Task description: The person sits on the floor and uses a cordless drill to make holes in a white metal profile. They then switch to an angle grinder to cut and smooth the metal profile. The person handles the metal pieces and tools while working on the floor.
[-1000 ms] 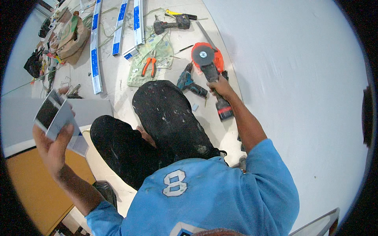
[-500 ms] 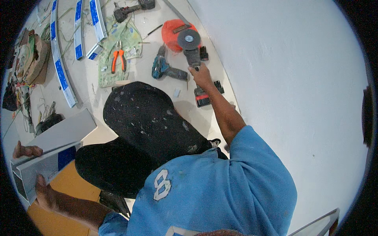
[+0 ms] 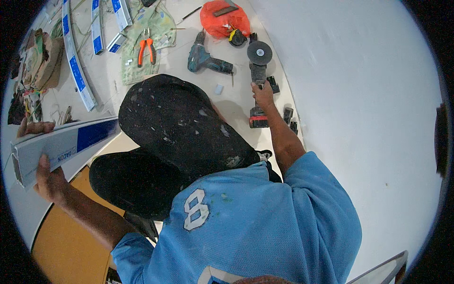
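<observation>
My left hand (image 3: 51, 182) is wrapped around a white metal profile (image 3: 71, 146) with a blue patch, its thumb on the near face and fingers showing past the far edge. One end of the profile tilts toward the left rim; the other reaches my knee. At the right, my right hand (image 3: 263, 94) grips a cordless angle grinder (image 3: 257, 72) by its dark body. The grinder's round grey disc (image 3: 259, 52) faces up, and a red and black battery sits at its near end. Whether the disc is spinning, I cannot tell.
A teal drill (image 3: 205, 59), a tape measure (image 3: 237, 38) and a red mesh bag (image 3: 222, 21) lie ahead. Orange-handled pliers (image 3: 146, 51) rest on a green patterned sheet (image 3: 135, 71). Several profiles (image 3: 75, 66) lie at far left. A white wall (image 3: 359, 94) rises at right.
My right hand has drawn the grinder right and nearer, off the red bag, so the tape measure shows. The profile in my left hand has risen and turned, showing more of its printed face.
</observation>
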`<state>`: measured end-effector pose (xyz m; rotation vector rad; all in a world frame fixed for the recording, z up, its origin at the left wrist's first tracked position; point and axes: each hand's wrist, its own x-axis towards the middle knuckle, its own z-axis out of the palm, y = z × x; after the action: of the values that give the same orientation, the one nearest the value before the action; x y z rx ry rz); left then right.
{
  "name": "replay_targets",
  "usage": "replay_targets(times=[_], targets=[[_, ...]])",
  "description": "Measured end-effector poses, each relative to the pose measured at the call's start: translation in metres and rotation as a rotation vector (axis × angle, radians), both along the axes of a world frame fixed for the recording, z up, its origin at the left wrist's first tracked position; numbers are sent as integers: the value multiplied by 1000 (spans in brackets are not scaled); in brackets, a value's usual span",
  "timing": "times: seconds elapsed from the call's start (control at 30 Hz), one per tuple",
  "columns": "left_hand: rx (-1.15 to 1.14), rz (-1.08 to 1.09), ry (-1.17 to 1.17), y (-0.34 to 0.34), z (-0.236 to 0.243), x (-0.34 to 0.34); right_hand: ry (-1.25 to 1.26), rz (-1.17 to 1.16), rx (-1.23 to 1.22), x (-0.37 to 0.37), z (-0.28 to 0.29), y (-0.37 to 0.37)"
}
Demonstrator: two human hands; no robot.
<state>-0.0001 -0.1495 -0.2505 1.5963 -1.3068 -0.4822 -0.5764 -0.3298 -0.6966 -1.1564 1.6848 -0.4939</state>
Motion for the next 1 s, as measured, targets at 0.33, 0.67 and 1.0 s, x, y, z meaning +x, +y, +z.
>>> replay_targets(times=[0.33, 0.67, 1.0], targets=[[-80, 181, 132, -11, -42, -40, -70, 4, 94, -6, -6, 5], [-170, 376, 321, -18, -67, -60, 728, 491, -343, 26, 52, 9], [-216, 266, 85, -36, -47, -77, 452, 944, -439, 124, 14, 13]])
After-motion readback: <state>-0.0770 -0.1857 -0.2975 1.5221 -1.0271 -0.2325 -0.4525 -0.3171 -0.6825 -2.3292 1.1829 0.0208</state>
